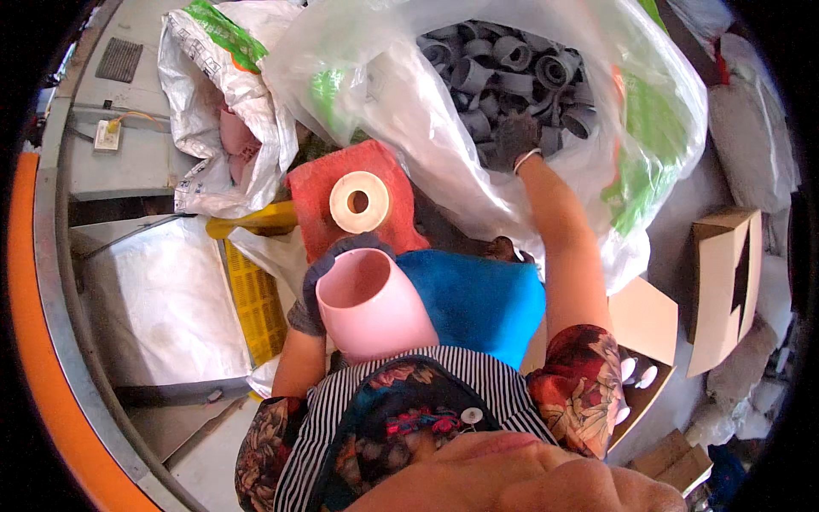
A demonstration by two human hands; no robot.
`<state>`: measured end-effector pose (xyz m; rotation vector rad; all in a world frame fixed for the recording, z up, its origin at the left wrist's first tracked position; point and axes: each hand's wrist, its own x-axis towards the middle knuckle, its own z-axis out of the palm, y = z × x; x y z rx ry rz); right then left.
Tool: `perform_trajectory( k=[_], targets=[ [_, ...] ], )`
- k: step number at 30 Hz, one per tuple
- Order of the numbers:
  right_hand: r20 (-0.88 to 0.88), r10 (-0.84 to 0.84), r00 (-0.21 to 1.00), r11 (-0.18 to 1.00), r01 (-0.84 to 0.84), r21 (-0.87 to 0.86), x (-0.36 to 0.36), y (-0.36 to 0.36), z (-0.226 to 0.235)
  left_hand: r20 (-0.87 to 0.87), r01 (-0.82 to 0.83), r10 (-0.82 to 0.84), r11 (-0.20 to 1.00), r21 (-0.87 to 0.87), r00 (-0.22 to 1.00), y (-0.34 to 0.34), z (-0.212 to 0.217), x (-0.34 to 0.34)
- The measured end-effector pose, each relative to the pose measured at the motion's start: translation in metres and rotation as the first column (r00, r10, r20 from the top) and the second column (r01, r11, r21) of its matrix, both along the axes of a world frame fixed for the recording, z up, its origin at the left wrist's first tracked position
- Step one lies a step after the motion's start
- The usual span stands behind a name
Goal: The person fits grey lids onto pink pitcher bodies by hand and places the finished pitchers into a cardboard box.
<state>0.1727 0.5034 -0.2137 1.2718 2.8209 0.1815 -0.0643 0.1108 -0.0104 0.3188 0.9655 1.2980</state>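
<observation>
In my left hand (316,282), which wears a dark grey glove, is a hollow pink plastic cup (381,320), tilted with its wide mouth facing up. My gloved fingers wrap round its far left side. My right arm stretches forward into a large plastic-lined bag (503,192). There my gloved right hand (518,136) rests among many dark grey plastic collars (514,53); its fingers are too dark against them to make out. Beyond the cup, a cream ring-shaped part (380,203) with a round hole sits on a red cloth (311,192).
A white woven sack (192,94) at the far left holds pink pieces (235,132). Blue material (478,299) covers a surface before me. A yellow crate (253,299) stands left. At right, an open carton (644,320) holds pink-and-white pieces, near another cardboard box (712,290) and filled bags.
</observation>
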Motion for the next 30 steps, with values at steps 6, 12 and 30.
perform_trajectory(
  k=[6,12,30],
  targets=[
    [-0.019,-0.062,0.998,0.995,0.063,0.083,0.034,0.01,0.111,-0.206,0.134,-0.116,0.988,0.074,0.972,-0.003,0.002,-0.003],
    [-0.195,-0.34,0.92,0.934,0.306,-0.185,0.091,-0.028,0.201,0.031,0.079,-0.087,0.976,0.205,0.996,-0.017,-0.001,-0.001],
    [-0.932,-0.153,0.33,0.822,-0.48,-0.305,-0.033,-0.247,0.199,-0.118,0.251,-0.222,0.85,0.464,0.968,-0.012,0.048,0.028]
  ],
)
